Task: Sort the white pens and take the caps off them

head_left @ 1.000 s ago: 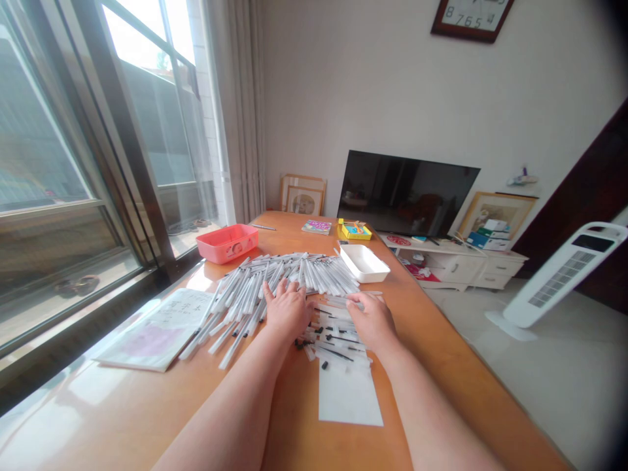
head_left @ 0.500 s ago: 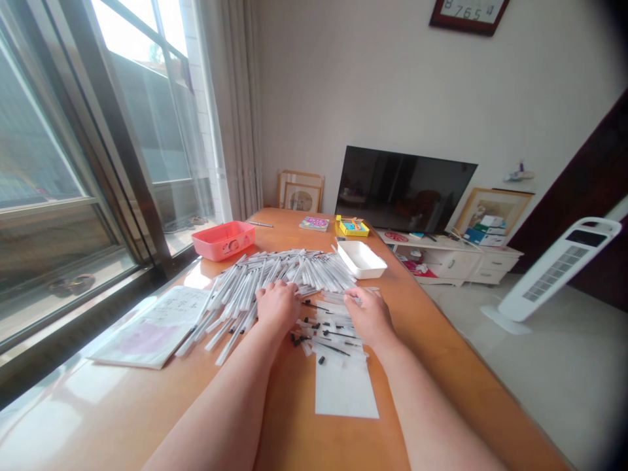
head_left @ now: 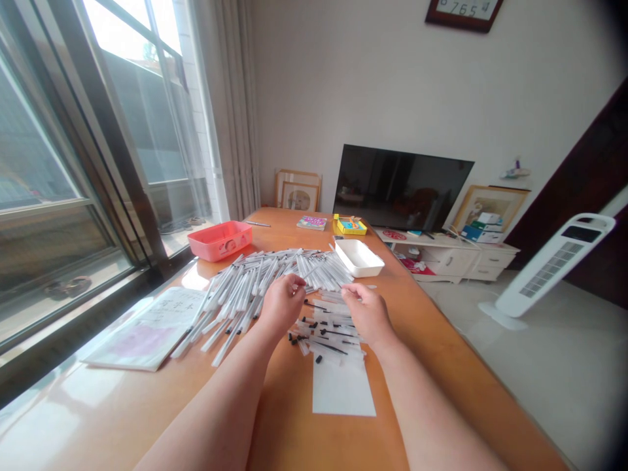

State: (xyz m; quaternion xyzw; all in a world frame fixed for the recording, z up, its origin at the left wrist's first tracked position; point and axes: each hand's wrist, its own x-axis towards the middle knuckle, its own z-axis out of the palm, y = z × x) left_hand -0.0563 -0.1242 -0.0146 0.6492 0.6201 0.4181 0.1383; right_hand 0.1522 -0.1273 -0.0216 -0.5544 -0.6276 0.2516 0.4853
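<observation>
A large heap of translucent white pen barrels (head_left: 250,281) spreads across the middle of the table. My left hand (head_left: 283,304) is over its near right side, thumb and fingers pinched together. Facing it, my right hand (head_left: 367,313) is also pinched, just short of the white tray (head_left: 360,259). Whatever is between the fingertips of either hand is too small to make out. Below and between the hands lie dark pen refills (head_left: 333,347), small black caps (head_left: 318,359) and short clear pieces, partly on a white sheet of paper (head_left: 344,390).
A red plastic basket (head_left: 220,242) stands behind the heap on the left. Nearer me is a notebook (head_left: 147,330). A colourful booklet (head_left: 312,223) and a yellow box (head_left: 350,226) lie at the far end of the wooden table (head_left: 294,438).
My left hand has lifted a little off the heap and turned, its fingers now pinched towards the right hand. My right hand stays in nearly the same place. The view has shifted slightly.
</observation>
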